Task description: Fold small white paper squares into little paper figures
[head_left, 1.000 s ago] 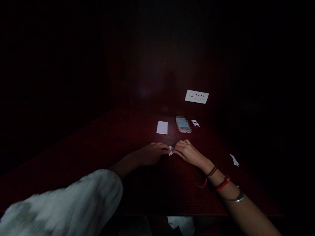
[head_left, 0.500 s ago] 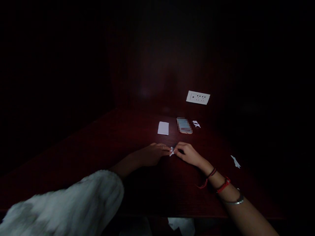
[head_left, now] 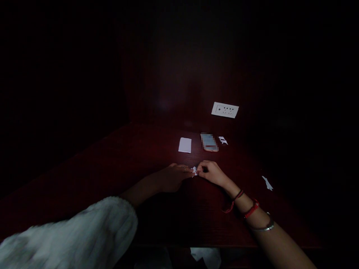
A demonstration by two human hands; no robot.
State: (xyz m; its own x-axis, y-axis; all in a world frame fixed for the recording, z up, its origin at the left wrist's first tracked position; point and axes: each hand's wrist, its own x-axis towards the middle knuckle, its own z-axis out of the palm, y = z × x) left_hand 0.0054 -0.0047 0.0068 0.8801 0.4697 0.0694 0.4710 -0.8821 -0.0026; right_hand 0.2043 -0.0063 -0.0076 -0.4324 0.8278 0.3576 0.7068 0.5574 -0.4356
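Both of my hands meet over a small white folded paper piece [head_left: 194,171] on the dark red table [head_left: 117,175]. My left hand [head_left: 174,175], with a ring on one finger and a white fluffy sleeve further back, pinches the paper from the left. My right hand [head_left: 212,172], with red cords and a metal bangle at the wrist, curls its fingers onto the paper from the right. Most of the paper is hidden between the fingertips.
Beyond the hands lie a white paper square [head_left: 185,145], a phone [head_left: 209,142] and a small folded paper shape [head_left: 223,140]. A white socket plate [head_left: 224,110] sits on the back wall. Another paper shape [head_left: 267,182] lies at the right. The room is very dark.
My right hand's fingers have curled in tighter on the paper piece, and the arm has drawn slightly left. My left hand has barely moved.
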